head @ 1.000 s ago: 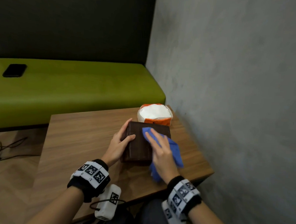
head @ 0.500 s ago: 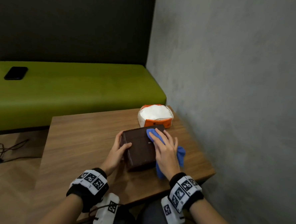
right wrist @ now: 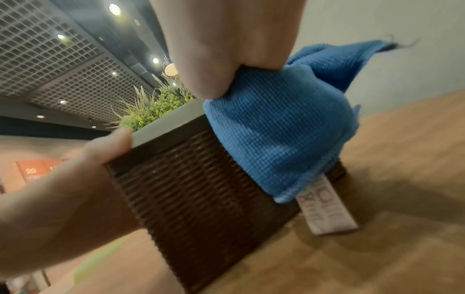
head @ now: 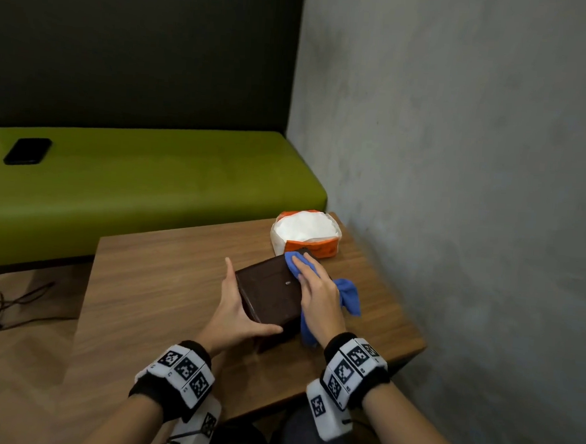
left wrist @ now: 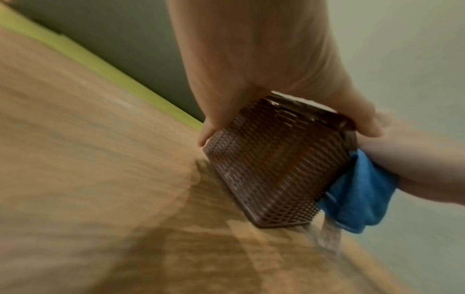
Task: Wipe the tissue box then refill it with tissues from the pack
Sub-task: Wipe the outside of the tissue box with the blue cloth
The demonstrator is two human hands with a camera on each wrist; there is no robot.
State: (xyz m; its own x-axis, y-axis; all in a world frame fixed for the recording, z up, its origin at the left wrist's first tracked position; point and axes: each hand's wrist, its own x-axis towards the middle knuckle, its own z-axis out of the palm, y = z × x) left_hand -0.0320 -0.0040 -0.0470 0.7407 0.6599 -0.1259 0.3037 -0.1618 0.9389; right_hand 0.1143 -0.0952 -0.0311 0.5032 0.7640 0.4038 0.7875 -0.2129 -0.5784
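Note:
A dark brown woven tissue box (head: 270, 292) stands cornerwise on the wooden table (head: 149, 302) and looks tipped up on one edge. My left hand (head: 235, 307) grips its left side, thumb along the near edge; the left wrist view shows that hand (left wrist: 264, 69) round the box (left wrist: 274, 165). My right hand (head: 314, 291) lies flat, pressing a blue cloth (head: 347, 293) onto the box's top by its far right corner. In the right wrist view the cloth (right wrist: 271, 135) drapes down the box's side (right wrist: 201, 191). An opened orange and white tissue pack (head: 306, 233) sits just behind.
A grey wall (head: 457, 197) runs close along the table's right edge. A green bench (head: 150, 178) with a black phone (head: 27, 150) stands behind the table. Cables (head: 5, 300) lie on the floor at left. A white device (head: 200, 429) hangs below my left wrist.
The box has turned so that a corner points toward me. My left hand has shifted to its near left corner. My right hand has slid the cloth toward the far edge.

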